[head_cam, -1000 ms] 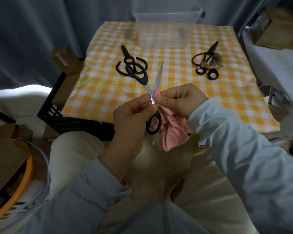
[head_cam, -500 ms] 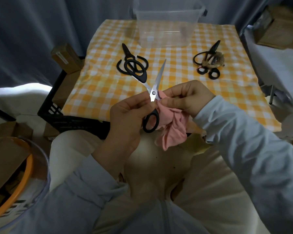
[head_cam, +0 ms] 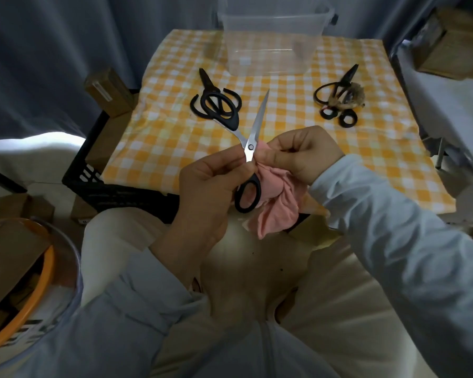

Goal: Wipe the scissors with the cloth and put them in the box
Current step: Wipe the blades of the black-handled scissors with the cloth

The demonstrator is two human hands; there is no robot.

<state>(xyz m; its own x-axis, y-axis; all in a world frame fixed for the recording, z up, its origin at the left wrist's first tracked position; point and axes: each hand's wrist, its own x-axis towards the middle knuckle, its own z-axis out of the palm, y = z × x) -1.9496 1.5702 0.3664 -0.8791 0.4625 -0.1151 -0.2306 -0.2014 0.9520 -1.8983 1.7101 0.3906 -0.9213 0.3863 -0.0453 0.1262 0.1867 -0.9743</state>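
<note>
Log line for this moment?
step: wiping | left hand: holds scissors | right hand: pinches cloth by pivot | box: empty

Dim room; grey curtains [head_cam: 52, 64]; yellow-checked tablecloth [head_cam: 175, 143] on table.

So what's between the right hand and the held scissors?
A crumpled pink cloth, bunched in the right hand against the silver-bladed, black-handled scissors near their pivot; head view.
</note>
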